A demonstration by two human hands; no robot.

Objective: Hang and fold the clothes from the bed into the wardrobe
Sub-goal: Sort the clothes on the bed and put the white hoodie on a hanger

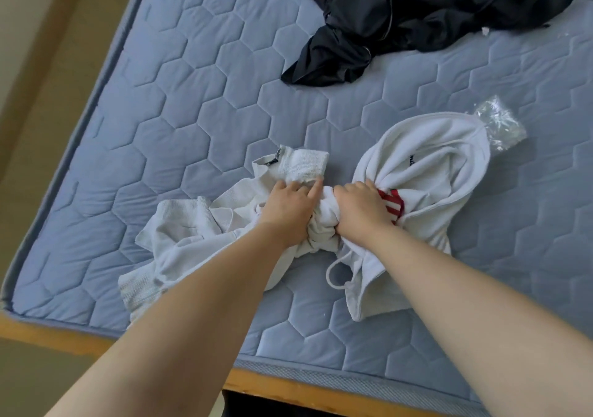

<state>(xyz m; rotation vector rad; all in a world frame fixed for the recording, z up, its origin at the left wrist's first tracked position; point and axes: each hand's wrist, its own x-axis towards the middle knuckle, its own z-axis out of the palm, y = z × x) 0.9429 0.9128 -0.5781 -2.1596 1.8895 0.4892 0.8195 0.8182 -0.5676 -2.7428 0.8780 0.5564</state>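
Note:
A crumpled white hoodie with a drawstring and a red striped patch lies on the blue quilted mattress, near its front edge. My left hand and my right hand sit side by side at the garment's bunched middle. Both grip the gathered white fabric with curled fingers. The hood spreads to the right, and the ribbed sleeves and hem trail to the left. A black jacket lies in a heap at the far right of the bed.
A clear plastic bag lies just behind the hood. The bed's wooden frame runs along the front edge, with floor to the left. Bits of other pale cloth show at the top edge.

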